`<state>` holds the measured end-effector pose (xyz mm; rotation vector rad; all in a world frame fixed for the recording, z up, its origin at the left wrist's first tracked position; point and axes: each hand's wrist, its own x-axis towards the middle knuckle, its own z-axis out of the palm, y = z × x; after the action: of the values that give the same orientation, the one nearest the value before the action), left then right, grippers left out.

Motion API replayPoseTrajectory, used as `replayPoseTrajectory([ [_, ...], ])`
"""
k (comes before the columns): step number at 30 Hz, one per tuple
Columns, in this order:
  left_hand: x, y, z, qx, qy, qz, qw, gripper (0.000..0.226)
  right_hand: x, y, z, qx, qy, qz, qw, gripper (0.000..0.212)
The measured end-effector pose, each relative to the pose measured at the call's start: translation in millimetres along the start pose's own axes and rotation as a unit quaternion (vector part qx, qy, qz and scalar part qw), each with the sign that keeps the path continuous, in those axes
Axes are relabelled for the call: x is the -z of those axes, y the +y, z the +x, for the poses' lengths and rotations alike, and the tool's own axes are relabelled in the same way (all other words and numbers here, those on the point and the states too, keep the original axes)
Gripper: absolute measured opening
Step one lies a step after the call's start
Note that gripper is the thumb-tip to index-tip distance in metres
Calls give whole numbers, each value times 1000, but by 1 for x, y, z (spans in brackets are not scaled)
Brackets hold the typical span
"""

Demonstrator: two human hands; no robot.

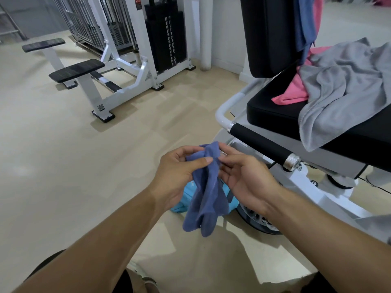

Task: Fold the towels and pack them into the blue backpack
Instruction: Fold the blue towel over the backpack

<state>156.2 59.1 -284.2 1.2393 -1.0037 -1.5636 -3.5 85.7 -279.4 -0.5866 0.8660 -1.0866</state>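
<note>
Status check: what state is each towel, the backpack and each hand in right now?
Small dark blue towel: bunched, hanging, held by both hands.
Grey towel: crumpled, unfolded, on the black padded seat.
Pink towel: unfolded, partly under the grey one.
Light blue backpack: on the floor, mostly hidden.
Left hand: pinching.
Right hand: pinching.

two bare forearms with no sleeves, watch or rings; hands (211, 176) ungloved; dark shorts (127, 280) at the bottom.

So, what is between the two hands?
In the head view, the blue towel hangs bunched between the left hand and right hand, both gripping its top.
</note>
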Motion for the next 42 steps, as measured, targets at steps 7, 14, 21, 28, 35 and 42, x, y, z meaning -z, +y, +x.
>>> replayPoseTrajectory([
  [7,3,3,4,23,83,-59,995,11,-4,10,-4,102,53,-215,970,63],
  [14,1,7,0,90,37,-102,990,29,-8,27,-13,201,40,-421,884,36],
  [21,3,9,0,86,-11,-106,991,15,-2,20,-5,284,98,-496,815,11],
  [28,6,10,-1,47,11,-26,999,14,-3,14,-2,254,99,-561,782,14],
  [35,5,8,0,53,-25,22,998,9,0,12,5,163,142,-421,881,13],
  [42,-2,2,-2,88,-82,8,993,13,1,10,3,133,208,-393,886,14],
])
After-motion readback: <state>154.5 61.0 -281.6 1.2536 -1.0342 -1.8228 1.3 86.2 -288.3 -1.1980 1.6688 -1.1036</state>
